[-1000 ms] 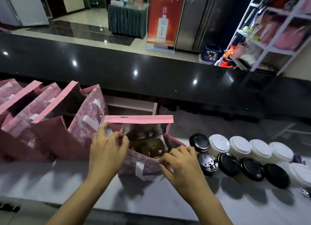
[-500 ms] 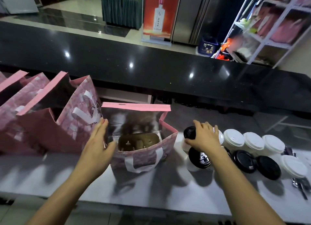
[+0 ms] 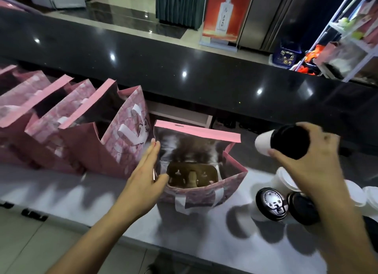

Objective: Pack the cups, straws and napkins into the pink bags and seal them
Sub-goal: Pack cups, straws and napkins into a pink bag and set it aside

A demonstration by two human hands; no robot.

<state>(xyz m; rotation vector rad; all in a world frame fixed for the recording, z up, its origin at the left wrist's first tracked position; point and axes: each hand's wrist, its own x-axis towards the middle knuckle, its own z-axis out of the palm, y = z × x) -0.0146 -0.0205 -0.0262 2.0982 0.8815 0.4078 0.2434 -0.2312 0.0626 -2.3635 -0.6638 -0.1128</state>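
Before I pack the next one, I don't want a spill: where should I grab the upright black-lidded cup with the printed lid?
Take the cup with the printed lid from above, fingers round the lid rim. It stands upright, packed against a second black-lidded cup, so its sides look hard to reach. The right hand grips its cup so.

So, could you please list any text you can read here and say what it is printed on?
Nothing reads for certain.
Black cup lid: white ring lettering, too blurred to read.
Red banner: bottle picture, label characters too small.
Pink bag: cartoon print, no legible words.
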